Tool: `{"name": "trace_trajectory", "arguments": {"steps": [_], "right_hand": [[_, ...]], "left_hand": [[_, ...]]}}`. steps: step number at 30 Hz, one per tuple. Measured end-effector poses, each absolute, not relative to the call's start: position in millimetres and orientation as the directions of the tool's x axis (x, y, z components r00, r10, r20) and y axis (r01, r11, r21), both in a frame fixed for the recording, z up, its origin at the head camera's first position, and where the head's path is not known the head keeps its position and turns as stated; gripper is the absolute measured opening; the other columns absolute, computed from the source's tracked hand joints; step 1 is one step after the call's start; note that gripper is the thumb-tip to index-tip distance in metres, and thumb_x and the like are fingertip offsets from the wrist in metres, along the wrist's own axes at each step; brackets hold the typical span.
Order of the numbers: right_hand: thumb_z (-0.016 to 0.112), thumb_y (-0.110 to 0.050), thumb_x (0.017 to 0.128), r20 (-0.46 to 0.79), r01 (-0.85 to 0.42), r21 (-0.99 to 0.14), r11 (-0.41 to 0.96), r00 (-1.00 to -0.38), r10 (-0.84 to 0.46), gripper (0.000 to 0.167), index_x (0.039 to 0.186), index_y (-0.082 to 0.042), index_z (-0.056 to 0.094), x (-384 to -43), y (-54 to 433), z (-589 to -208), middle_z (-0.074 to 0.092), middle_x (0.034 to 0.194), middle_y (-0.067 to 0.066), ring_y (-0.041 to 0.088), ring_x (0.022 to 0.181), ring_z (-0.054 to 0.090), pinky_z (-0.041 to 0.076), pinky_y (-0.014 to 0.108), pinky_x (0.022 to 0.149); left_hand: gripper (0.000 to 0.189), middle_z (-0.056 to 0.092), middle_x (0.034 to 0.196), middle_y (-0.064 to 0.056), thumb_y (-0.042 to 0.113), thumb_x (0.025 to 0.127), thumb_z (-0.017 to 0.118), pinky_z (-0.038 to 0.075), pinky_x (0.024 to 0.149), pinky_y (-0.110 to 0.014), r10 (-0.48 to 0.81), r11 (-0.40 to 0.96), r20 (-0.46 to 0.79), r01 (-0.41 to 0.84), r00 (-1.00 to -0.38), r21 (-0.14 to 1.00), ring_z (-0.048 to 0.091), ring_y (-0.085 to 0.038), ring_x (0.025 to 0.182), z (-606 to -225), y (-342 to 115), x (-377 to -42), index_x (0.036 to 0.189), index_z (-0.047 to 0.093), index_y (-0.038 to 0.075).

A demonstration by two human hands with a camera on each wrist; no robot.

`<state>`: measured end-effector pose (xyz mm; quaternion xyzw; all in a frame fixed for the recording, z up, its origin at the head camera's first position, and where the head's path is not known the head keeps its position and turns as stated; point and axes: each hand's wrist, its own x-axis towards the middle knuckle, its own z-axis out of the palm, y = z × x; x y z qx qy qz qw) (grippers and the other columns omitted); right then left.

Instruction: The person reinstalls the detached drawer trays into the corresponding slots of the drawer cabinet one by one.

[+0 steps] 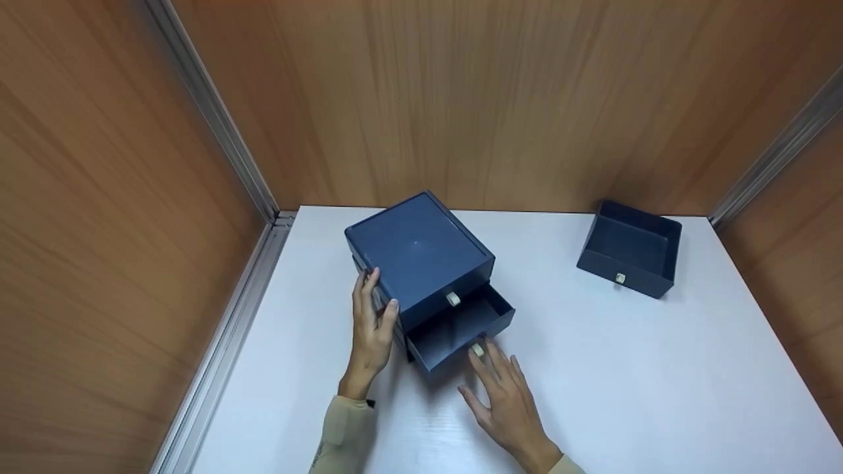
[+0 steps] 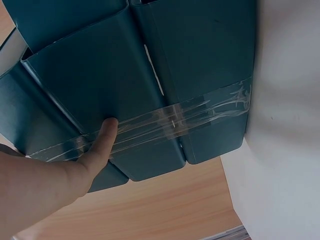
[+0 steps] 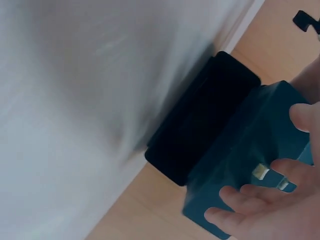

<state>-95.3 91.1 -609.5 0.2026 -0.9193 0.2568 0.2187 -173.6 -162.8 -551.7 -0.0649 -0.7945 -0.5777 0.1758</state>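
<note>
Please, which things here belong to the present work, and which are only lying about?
In the work:
blue cabinet, its side touched by the left grip
open drawer, with the right grip near its knob

Lying about:
loose drawer, apart on the white table, untouched; its similar look suggests it may fit the cabinet

The left sleeve (image 1: 341, 431) is beige and loose, ending at the wrist of a bare left hand (image 1: 372, 332); a dark marking (image 1: 319, 453) on it is too small to read. A small black piece (image 1: 371, 403) at the cuff may be something worn. The right hand (image 1: 510, 403), also bare, has a matching beige sleeve (image 1: 568, 466).
</note>
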Motion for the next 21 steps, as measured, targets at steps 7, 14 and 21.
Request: {"name": "trace_trajectory", "arguments": {"steps": [7,14,21], "right_hand": [[0.087,-0.029,0.089,0.535,-0.503,-0.406,0.763,-0.808,-0.248,0.067,0.148,-0.009,0.063,-111,81,-611,0.055,0.155,0.026,0.043,0.14,0.059,0.048,0.071,0.11],[0.086,-0.029,0.09,0.536,-0.498,-0.419,0.759,-0.81,-0.236,0.066,0.148,-0.009,0.063,-119,74,-611,0.056,0.154,0.027,0.041,0.141,0.059,0.047,0.07,0.111],[0.083,-0.032,0.093,0.504,-0.49,-0.426,0.761,-0.827,-0.25,0.066,0.15,-0.008,0.061,-127,64,-609,0.052,0.158,0.028,0.044,0.142,0.056,0.046,0.07,0.113]], "left_hand": [[0.064,0.007,0.177,-0.024,0.025,0.111,0.051,0.047,0.111,-0.07,-0.106,0.322,0.357,0.307,-0.928,0.895,0.021,-0.049,0.161,-552,-162,-174,0.171,0.026,0.024],[0.064,0.007,0.176,-0.027,0.023,0.111,0.051,0.048,0.109,-0.072,-0.102,0.32,0.372,0.324,-0.922,0.89,0.02,-0.051,0.16,-553,-161,-173,0.171,0.026,0.022],[0.065,0.005,0.176,-0.026,0.025,0.112,0.05,0.046,0.11,-0.073,-0.092,0.324,0.364,0.318,-0.927,0.891,0.018,-0.051,0.161,-551,-163,-172,0.171,0.024,0.022]]}}
